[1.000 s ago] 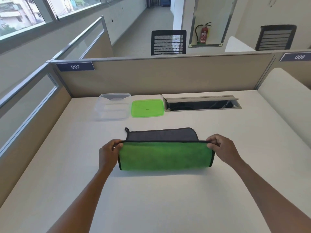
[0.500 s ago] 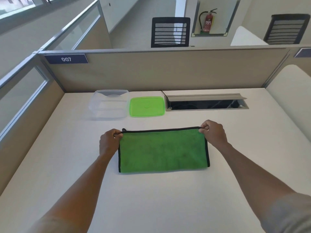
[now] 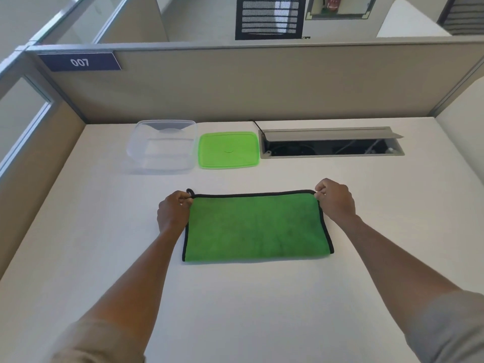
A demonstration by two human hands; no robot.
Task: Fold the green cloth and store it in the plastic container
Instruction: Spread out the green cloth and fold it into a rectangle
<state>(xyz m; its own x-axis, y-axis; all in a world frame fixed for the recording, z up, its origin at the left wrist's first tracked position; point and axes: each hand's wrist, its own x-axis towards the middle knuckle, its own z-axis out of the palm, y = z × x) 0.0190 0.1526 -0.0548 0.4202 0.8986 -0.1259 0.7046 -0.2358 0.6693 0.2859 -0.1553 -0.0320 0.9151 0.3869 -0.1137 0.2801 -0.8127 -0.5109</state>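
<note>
The green cloth [image 3: 258,227] with black edging lies flat on the white desk, folded once into a wide rectangle. My left hand [image 3: 174,210] pinches its far left corner by the small black loop. My right hand [image 3: 334,201] pinches the far right corner. Beyond the cloth, to the left, stands the clear plastic container [image 3: 162,146], open and with nothing in it. Its green lid [image 3: 229,150] lies flat just to the right of it.
An open cable tray [image 3: 332,146] is sunk into the desk at the back right. Beige partition walls [image 3: 248,82] close the desk at the back and left. White desk surface [image 3: 248,297] stretches in front of the cloth.
Both hands carried the near edge of the cloth up and over to the far edge, covering the grey side. The fold now lies flat, and the view has tilted down.
</note>
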